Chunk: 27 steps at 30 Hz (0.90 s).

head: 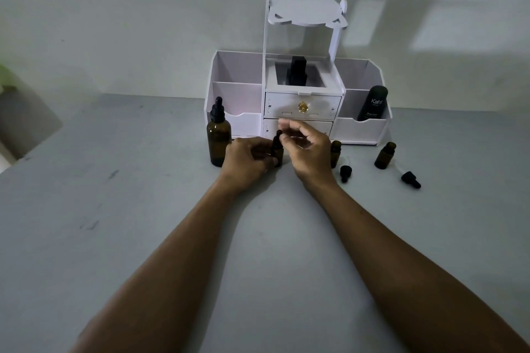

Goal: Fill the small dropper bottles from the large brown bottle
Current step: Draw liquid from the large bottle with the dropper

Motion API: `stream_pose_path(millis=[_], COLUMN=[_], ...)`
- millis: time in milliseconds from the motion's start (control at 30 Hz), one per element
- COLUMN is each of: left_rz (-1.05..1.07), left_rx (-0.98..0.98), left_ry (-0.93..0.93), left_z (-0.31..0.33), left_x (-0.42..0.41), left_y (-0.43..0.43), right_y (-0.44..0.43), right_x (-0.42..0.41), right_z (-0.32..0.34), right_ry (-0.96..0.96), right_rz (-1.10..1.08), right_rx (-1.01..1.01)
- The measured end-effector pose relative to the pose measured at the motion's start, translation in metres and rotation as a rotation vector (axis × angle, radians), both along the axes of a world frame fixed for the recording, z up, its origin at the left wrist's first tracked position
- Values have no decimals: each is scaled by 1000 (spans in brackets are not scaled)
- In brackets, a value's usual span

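Note:
The large brown bottle (pixel 218 140) with its black dropper cap stands upright left of my hands. My left hand (pixel 246 159) grips a small brown dropper bottle (pixel 277 149) standing on the table. My right hand (pixel 307 149) hovers just right of that bottle's black cap, fingers loosely curled, thumb and forefinger near the cap; whether they touch it I cannot tell. A second small bottle (pixel 335 152) stands uncapped behind my right hand, partly hidden. A third uncapped small bottle (pixel 385 155) stands further right. Two black dropper caps (pixel 345 172) (pixel 410 179) lie on the table.
A white desk organiser (pixel 298 111) with drawers stands against the wall behind the bottles. A dark "Kahf" bottle (pixel 372 103) sits in its right compartment and black items (pixel 296 71) in its middle one. The grey table (pixel 143 209) stretches toward me.

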<state>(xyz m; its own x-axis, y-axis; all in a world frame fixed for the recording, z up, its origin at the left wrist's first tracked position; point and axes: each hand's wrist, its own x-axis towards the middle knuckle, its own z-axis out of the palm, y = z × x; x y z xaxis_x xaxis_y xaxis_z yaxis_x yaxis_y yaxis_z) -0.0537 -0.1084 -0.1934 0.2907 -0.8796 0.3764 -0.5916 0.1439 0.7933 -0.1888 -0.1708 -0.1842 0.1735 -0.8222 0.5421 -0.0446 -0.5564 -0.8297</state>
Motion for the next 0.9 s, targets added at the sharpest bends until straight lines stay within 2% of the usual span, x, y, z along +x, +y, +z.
stream_pose_path(millis=[133, 233, 400, 567, 900], left_rz=[-7, -7, -2, 3, 2], left_rx=[-8, 4, 0, 6, -11], left_ry=[-15, -17, -17, -27, -19], left_z=[-1, -1, 0, 0, 1], left_x=[-1, -1, -3, -3, -5], left_y=[0, 0, 1, 1, 4], right_y=[-1, 2, 2, 3, 2], right_x=[-1, -1, -2, -4, -6], right_z=[-3, -3, -2, -1, 0], right_ry=[41, -13, 51, -4, 30], right_rz=[-53, -46, -37, -43, -44], right_rx=[-80, -23, -53, 15, 22])
